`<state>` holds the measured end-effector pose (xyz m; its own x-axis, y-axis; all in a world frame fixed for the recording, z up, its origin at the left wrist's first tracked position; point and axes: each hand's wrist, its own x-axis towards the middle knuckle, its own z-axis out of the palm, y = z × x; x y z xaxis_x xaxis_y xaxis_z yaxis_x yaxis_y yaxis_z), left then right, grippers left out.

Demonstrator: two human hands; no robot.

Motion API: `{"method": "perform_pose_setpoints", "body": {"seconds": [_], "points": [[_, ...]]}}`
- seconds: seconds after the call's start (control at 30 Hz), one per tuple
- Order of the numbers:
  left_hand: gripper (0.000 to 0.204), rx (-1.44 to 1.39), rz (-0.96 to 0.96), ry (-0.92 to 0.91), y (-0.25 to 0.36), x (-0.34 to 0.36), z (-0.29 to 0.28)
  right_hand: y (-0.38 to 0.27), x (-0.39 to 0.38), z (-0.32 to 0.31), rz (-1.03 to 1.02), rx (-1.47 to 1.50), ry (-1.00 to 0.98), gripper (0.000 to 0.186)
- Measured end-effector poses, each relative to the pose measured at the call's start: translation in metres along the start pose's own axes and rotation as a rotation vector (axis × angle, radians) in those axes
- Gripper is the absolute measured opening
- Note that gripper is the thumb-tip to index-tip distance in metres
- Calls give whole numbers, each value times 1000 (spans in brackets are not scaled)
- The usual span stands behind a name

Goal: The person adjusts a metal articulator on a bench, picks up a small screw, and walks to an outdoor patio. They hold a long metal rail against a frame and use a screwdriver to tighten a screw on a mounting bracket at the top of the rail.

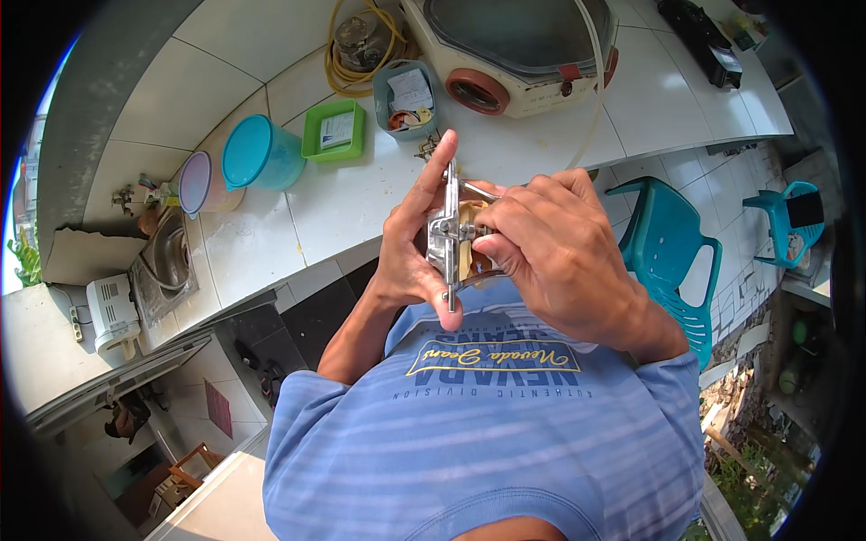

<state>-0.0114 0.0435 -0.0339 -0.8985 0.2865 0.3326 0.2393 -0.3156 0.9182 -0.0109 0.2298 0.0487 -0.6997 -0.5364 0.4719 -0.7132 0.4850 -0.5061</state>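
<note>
In front of my chest, my left hand [408,239] holds a silver metal dental articulator [444,230]. Its flat side rests against my palm, with the fingers stretched along the far end and the thumb at the near end. Within its frame sits a yellowish plaster cast [467,257], partly covered by my right hand [555,243]. The fingers of that hand are closed on the articulator's right side, by the middle knob and bars. Exactly what the fingertips pinch is hidden. A small brass-coloured articulator [428,147] stands on the counter just beyond my left fingers.
Along the white tiled counter [257,239] stand a turquoise lidded tub [262,153], a green basket [334,131], a grey-blue bin [404,99] and a large box with a window and round red port [478,92]. A sink [167,261] lies left; a teal chair [663,234] stands right.
</note>
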Motion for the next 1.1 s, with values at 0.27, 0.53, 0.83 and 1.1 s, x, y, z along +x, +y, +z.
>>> {"method": "perform_pose_setpoints", "body": {"seconds": [0.27,0.53,0.83,1.1], "points": [[161,-88,8,42,-3,-1,5,5,-3,-8,22,91,-11,26],[159,23,253,-94,-11,7,-5,5,-2,-4,-18,106,69,20],[119,150,374,-60,-6,12,-1,2,1,-8,-70,131,110,22],[123,172,387,-77,-7,13,-4,2,2,-4,-71,138,149,23]]}}
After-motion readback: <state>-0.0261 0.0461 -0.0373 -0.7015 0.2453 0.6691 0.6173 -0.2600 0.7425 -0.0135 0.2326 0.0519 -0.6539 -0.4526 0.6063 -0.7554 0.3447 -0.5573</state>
